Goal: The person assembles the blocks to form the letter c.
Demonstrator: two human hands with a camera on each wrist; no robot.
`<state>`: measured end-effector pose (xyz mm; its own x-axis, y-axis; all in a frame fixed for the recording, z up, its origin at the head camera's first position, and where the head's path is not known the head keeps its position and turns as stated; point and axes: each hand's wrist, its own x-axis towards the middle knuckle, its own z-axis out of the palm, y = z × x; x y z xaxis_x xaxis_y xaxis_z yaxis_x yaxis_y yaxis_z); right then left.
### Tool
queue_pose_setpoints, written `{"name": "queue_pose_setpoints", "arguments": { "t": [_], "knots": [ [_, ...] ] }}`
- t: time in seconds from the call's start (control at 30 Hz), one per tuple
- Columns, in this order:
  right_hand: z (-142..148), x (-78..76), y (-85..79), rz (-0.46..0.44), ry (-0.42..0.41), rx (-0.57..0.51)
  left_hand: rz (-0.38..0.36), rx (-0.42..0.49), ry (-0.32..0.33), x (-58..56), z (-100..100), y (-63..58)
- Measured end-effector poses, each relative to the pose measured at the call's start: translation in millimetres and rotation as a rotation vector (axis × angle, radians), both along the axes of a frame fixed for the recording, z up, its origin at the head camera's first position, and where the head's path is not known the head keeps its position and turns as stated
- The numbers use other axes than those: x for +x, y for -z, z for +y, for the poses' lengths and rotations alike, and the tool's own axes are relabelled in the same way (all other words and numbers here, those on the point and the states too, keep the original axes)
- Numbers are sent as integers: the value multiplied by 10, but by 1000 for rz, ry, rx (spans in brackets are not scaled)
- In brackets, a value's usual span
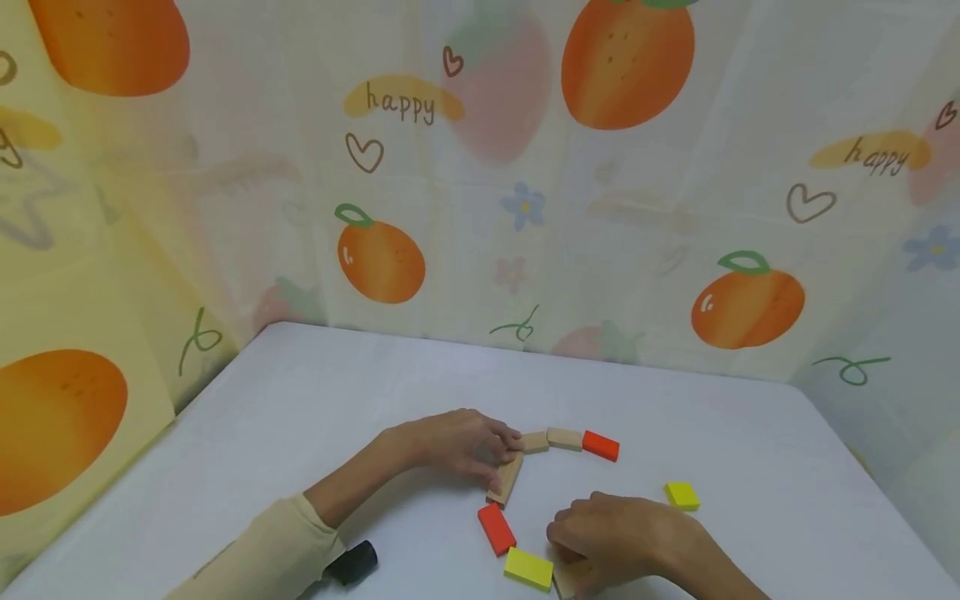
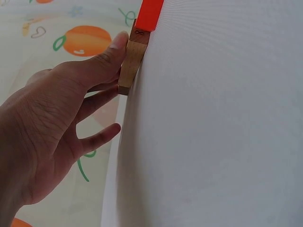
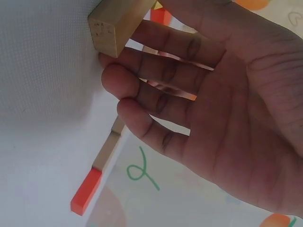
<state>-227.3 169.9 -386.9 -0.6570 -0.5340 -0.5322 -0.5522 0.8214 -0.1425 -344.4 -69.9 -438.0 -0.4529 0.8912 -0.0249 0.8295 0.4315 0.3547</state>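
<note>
My left hand (image 1: 461, 442) pinches a plain wooden block (image 1: 508, 479) lying on the white table. In the left wrist view the thumb and fingers are at opposite ends of the wood (image 2: 132, 64), against a red block (image 2: 150, 13). Beyond it, two short wooden blocks (image 1: 565, 438) and a red block (image 1: 601, 446) continue a curved row. Nearer lie a red block (image 1: 497, 528) and a yellow block (image 1: 528, 567). Beside the yellow one, my right hand (image 1: 618, 533) grips another wooden block (image 1: 567, 577), partly hidden by the hand; its end (image 3: 104, 35) shows in the right wrist view.
A loose yellow block (image 1: 682, 496) lies to the right, beyond the right hand. A black object (image 1: 352, 563) sits beside the left sleeve (image 1: 277, 546). Behind the table (image 1: 375, 375) hangs a fruit-patterned cloth (image 1: 630, 200), which also covers the sides.
</note>
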Motion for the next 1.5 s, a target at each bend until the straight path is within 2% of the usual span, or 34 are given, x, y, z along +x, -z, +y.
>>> {"name": "queue_pose_setpoints", "arguments": {
  "t": [0.23,0.37,0.5,0.6,0.77,0.93,1.1,1.23,1.5],
  "knots": [
    [9,10,-11,12,-4,-3,-4,-1,5,6,3,13],
    [17,17,-36,4,28,-17,16,-2,17,10,0,5],
    [85,35,-95,7,76,-75,30,0,25,15,-7,-5],
    [214,37,-160,63,52,-138,30,3,26,15,-6,-12],
    [534,48,-242,229,-38,-214,32,5,27,16,-2,-14],
    [852,-2,-267,277,26,-217,23,1,23,22,-4,-22],
    [1178,-83,-228,305,70,-208,33,-1,19,21,-17,-20],
    [1403,-142,-143,288,103,-217,31,-3,21,20,-23,-21],
    [1625,-202,33,246,131,-246,29,-4,16,8,-7,3]
  ]
}}
